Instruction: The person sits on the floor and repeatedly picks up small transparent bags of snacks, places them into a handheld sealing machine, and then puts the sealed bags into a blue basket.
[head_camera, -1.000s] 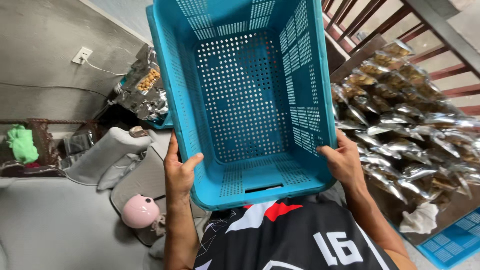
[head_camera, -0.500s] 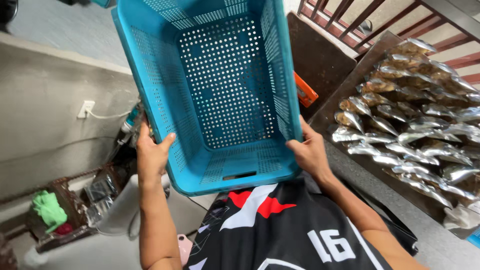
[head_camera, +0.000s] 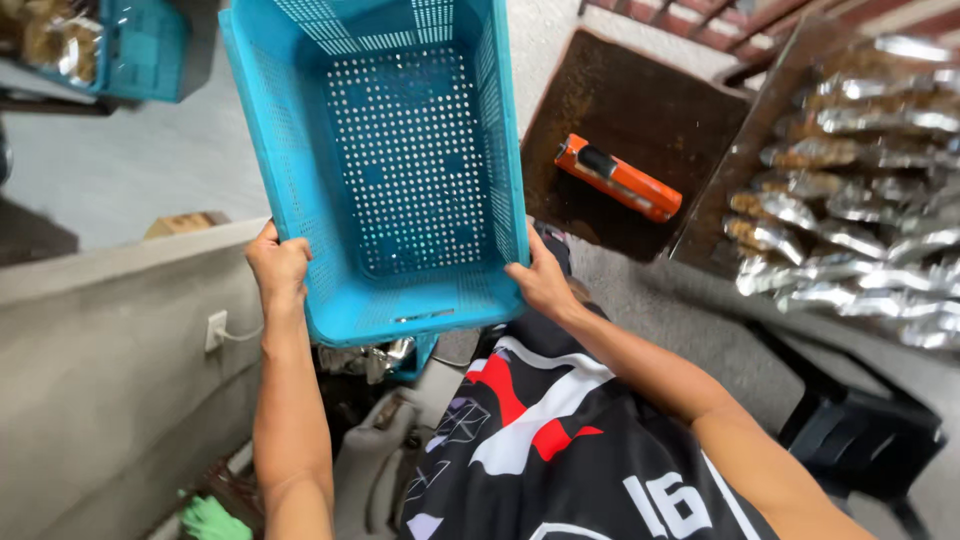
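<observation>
Both hands carry the empty blue perforated crate (head_camera: 390, 170) in front of the chest: left hand (head_camera: 278, 268) wraps its near-left corner, right hand (head_camera: 540, 282) its near-right edge, balancing it level. Orange tool (head_camera: 618, 178) lies on the rusty plate (head_camera: 600, 100).

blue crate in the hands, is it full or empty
Empty: the blue crate shows only its bare perforated bottom and walls. The left hand and right hand grip its near corners.

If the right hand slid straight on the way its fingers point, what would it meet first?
The right hand already grips the blue crate at its near corner, fingers pointing up along the side wall. Going straight on, it would probably just run along that wall; nothing else shows in line, though depth is unclear.
</observation>
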